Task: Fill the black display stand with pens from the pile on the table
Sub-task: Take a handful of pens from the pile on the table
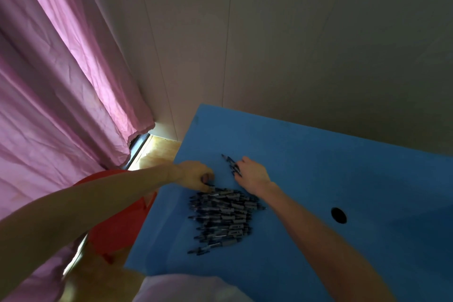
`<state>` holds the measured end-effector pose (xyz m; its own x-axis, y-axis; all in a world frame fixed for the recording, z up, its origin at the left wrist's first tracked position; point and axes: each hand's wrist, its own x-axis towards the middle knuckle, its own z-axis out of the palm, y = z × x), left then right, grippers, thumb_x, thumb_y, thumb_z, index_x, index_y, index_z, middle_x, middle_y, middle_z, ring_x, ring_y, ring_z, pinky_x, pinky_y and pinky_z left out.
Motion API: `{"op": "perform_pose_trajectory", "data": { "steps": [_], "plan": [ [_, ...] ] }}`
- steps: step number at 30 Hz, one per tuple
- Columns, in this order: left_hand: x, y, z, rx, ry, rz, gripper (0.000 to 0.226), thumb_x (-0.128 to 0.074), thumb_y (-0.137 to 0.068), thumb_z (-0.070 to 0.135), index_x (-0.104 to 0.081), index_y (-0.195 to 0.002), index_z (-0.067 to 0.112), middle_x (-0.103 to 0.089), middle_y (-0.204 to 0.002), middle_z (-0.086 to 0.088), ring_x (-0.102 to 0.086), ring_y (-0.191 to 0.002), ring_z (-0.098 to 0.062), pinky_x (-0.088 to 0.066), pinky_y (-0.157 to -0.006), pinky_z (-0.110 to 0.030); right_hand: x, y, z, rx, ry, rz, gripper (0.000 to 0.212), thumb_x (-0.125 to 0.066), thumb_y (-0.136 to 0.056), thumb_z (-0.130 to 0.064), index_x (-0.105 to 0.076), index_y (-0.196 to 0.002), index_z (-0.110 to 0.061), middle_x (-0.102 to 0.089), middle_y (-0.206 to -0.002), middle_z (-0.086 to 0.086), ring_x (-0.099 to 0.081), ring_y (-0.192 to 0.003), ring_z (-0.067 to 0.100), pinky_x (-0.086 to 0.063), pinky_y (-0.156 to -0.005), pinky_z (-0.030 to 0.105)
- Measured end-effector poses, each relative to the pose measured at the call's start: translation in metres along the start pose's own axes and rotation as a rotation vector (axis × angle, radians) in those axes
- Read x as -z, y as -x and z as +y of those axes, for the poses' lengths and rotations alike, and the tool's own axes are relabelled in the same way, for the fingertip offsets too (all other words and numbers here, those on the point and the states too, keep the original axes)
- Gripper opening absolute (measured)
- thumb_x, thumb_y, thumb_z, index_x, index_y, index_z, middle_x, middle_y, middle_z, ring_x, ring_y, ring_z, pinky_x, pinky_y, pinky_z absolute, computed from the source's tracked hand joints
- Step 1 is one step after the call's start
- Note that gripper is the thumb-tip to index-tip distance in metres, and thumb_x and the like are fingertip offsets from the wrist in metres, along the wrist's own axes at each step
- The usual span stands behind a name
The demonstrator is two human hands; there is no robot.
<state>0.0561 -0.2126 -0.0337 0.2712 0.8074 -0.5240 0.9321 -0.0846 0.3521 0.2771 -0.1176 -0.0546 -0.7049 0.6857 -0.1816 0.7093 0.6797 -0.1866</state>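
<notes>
From my remote seat I see the pile of pens [224, 216] lying approx mid-tabletop, a dense heap w/ barrels mostly parallel, tips toward 9 o'clock, on the blue tabletop [318, 167]. The left hand [198, 176] sits at the pile's 11 o'clock edge, fingers curled down onto the topmost pens; looks like a pinch on one, but I can't tell if it's actually gripped or just touched. The right hand [252, 174] is at the pile's 1 o'clock, just off the heap, fingers curled round a small bunch of pens [232, 165] whose tips stick out toward 11 o'clock. The black display stand isn't in view anywhere, so I can't say where the pens go. Handling, as I judge it: pens are light, stiff, smooth plastic, so they'll roll and slide over each other; a bunch will fan or slip if held loose. Best hold is mid-barrel, near the grip section or clip, w/ thumb across the bundle so tips stay aligned. Pulling one from under the heap would likely drag its neighbours, so take from the top edge. Also around: pink curtain [54, 105] at 9 o'clock, a red stool [115, 216] beside the tabletop's left edge, a round cable hole [339, 215] at 3 o'clock.
</notes>
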Motion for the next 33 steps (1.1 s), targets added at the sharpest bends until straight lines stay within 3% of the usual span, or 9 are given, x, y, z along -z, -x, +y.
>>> {"op": "perform_pose_trajectory", "data": {
  "steps": [9, 14, 21, 27, 33],
  "plan": [
    [0.005, -0.004, 0.009, -0.031, -0.149, -0.005, 0.035, -0.068, -0.09, 0.034, -0.063, -0.122, 0.021, -0.064, -0.111, 0.002, -0.06, -0.1, -0.02, -0.051, -0.085, -0.036, -0.003, 0.008, 0.01, 0.049, -0.055, -0.016, 0.03, -0.055, -0.101, -0.038, -0.059, -0.118, -0.014, -0.051, -0.113, 0.007, -0.054, -0.1, 0.023, -0.05, -0.078, 0.036],
    [0.001, -0.007, 0.011, -0.057, -0.175, 0.029, 0.031, -0.065, -0.092, 0.04, -0.062, -0.117, 0.022, -0.055, -0.105, 0.005, -0.057, -0.099, -0.02, -0.049, -0.084, -0.036, -0.006, 0.013, 0.014, 0.047, -0.077, -0.006, 0.03, -0.056, -0.099, -0.037, -0.06, -0.12, -0.016, -0.051, -0.112, 0.005, -0.055, -0.098, 0.022, -0.048, -0.077, 0.034],
    [-0.001, -0.012, 0.018, -0.103, -0.177, 0.052, 0.037, -0.064, -0.092, 0.04, -0.06, -0.125, 0.023, -0.055, -0.12, 0.002, -0.055, -0.106, -0.019, -0.049, -0.087, -0.039, -0.006, 0.017, 0.018, 0.046, -0.064, -0.015, 0.038, -0.059, -0.098, -0.035, -0.057, -0.131, -0.017, -0.052, -0.115, 0.005, -0.056, -0.1, 0.022, -0.05, -0.081, 0.034],
    [-0.003, -0.021, 0.026, -0.153, -0.285, 0.149, 0.021, -0.065, -0.089, 0.031, -0.067, -0.107, 0.02, -0.063, -0.108, 0.004, -0.06, -0.097, -0.02, -0.044, -0.072, -0.031, -0.006, 0.021, 0.023, -0.019, -0.023, -0.015, 0.031, -0.061, -0.095, -0.036, -0.059, -0.117, -0.014, -0.052, -0.113, 0.005, -0.057, -0.095, 0.022, -0.051, -0.076, 0.035],
    [0.005, -0.015, 0.017, -0.103, -0.265, 0.177, 0.015, -0.066, -0.086, 0.026, -0.067, -0.101, 0.021, -0.065, -0.106, 0.005, -0.061, -0.095, -0.018, -0.041, -0.071, -0.029, -0.01, 0.023, 0.032, -0.028, -0.048, 0.002, 0.033, -0.06, -0.094, -0.038, -0.059, -0.118, -0.016, -0.051, -0.108, 0.003, -0.056, -0.091, 0.02, -0.053, -0.075, 0.035]
  ]
}}
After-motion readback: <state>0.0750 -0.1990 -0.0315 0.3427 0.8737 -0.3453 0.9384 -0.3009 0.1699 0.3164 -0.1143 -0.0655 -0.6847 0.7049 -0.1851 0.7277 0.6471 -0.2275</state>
